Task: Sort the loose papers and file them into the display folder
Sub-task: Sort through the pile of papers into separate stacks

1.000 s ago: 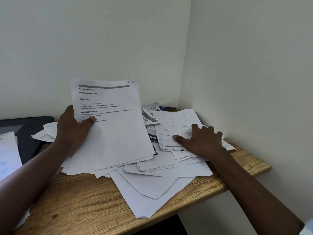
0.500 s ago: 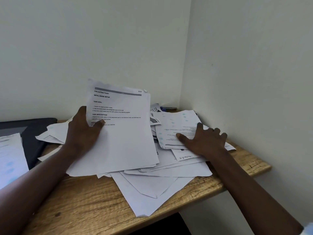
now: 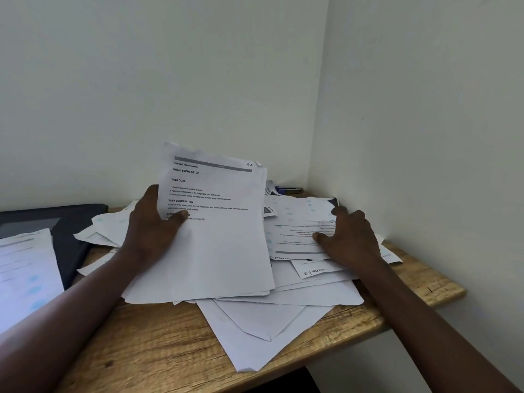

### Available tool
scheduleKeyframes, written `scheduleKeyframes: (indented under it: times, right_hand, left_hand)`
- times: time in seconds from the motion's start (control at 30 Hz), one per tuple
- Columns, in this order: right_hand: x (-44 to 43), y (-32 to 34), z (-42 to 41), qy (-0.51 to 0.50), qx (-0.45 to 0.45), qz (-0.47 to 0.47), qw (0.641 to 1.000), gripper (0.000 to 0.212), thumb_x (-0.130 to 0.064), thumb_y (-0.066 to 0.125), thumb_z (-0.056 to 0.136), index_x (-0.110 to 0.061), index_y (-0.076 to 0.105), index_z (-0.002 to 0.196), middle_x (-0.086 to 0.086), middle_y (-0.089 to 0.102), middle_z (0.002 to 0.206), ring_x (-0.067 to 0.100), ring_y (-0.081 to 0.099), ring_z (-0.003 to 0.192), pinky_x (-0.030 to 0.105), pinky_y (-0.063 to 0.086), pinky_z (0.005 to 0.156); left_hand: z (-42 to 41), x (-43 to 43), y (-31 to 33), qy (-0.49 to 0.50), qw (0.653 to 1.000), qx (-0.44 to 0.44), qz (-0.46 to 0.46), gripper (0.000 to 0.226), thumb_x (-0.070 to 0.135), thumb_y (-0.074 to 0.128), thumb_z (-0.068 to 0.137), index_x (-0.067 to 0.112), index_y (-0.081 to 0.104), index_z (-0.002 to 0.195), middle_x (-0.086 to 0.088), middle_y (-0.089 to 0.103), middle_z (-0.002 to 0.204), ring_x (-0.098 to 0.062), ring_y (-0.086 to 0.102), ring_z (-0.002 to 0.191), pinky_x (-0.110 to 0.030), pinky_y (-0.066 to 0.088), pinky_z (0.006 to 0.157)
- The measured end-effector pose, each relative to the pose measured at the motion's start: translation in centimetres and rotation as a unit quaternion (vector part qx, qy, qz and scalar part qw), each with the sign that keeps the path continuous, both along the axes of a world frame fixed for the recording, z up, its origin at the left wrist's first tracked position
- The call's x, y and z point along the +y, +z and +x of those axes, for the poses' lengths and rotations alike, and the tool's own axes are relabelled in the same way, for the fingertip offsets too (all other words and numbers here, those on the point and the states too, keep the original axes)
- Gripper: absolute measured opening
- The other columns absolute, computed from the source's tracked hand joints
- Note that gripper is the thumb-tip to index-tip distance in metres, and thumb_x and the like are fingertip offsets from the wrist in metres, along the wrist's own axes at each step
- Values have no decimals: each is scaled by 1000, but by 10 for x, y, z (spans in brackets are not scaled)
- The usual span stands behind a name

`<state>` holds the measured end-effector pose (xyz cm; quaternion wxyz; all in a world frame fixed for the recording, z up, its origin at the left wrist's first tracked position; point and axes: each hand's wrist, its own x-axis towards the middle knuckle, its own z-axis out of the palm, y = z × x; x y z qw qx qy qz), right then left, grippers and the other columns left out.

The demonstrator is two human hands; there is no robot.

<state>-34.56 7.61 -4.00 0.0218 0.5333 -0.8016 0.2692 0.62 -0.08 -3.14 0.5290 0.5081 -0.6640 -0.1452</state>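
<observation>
Papers (image 3: pixel 283 302) heap toward the desk's (image 3: pixel 158 350) back right corner. Left hand (image 3: pixel 150 231) rises mid-desk, thumb clamped on the front of a tilted sheaf (image 3: pixel 215 236). Right hand (image 3: pixel 351 239) lies palm-down, fingers spread, pressing a printed sheet (image 3: pixel 295 225). Folder (image 3: pixel 73 236) lies near the left edge.

There were two hands, one left hand (image 3: pixel 150 222) and one right hand (image 3: pixel 351 239). One wooden table (image 3: pixel 158 344) filled the corner. One dark folder (image 3: pixel 71 236) lay at the far left. One small blue object (image 3: pixel 289 190) sat far back by the corner, its kind unclear. One stack (image 3: pixel 215 251) of sheets was in the left hand; several edges showed at its near end, the exact number hidden. The loose papers (image 3: pixel 283 324) overlapped too much for a full count, though at least eight showed. At least one more sheet (image 3: pixel 25 273) lay near left.
</observation>
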Motion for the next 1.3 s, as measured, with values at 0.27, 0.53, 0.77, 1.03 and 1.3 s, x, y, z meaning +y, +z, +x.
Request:
scheduleKeyframes:
  times: [0.27, 0.53, 0.77, 1.03, 1.3]
  right_hand:
    - [1, 9, -14, 26, -191, -273, 942, 39, -8, 72, 87, -15, 64, 124, 2, 70, 114, 27, 65, 105, 26, 45, 85]
    - [9, 32, 10, 154, -37, -529, 834, 26, -1, 66, 95, -9, 71, 119, -6, 69, 113, 9, 65, 103, 20, 50, 91]
    - [18, 91, 39, 245, -5, -528, 813, 19, -7, 68, 96, -15, 74, 112, -8, 72, 106, 3, 66, 93, 17, 50, 79]
    - [37, 137, 78, 432, -142, -440, 774, 16, -6, 74, 92, -18, 77, 101, -5, 77, 97, 11, 72, 88, 31, 56, 76]
    - [11, 134, 84, 315, -217, -368, 847, 29, -43, 64, 99, -27, 63, 123, -14, 70, 100, -5, 65, 86, 18, 52, 78]
  left_hand:
    - [4, -7, -6, 69, 989, -106, 75, 69, 18, 73, 89, 26, 33, 145, -15, 68, 116, -42, 63, 108, -49, 50, 91]
    - [-3, 2, -5, 130, 959, -250, 40, 96, 26, 74, 86, 23, 13, 160, -14, 29, 159, -42, 38, 140, -62, 42, 103]
    - [-22, 47, 67, 136, 922, -261, -253, 95, 20, 80, 78, 19, 29, 158, -11, 16, 169, -38, 28, 149, -58, 39, 102]
    - [-16, 95, 134, 177, 816, -370, -407, 66, 29, 70, 91, 19, 45, 151, -5, 58, 144, -28, 55, 134, -60, 22, 118]
    - [23, 67, 147, 192, 897, -340, -208, 33, 25, 58, 97, 30, 55, 129, -11, 73, 113, -42, 67, 97, -41, 40, 73]
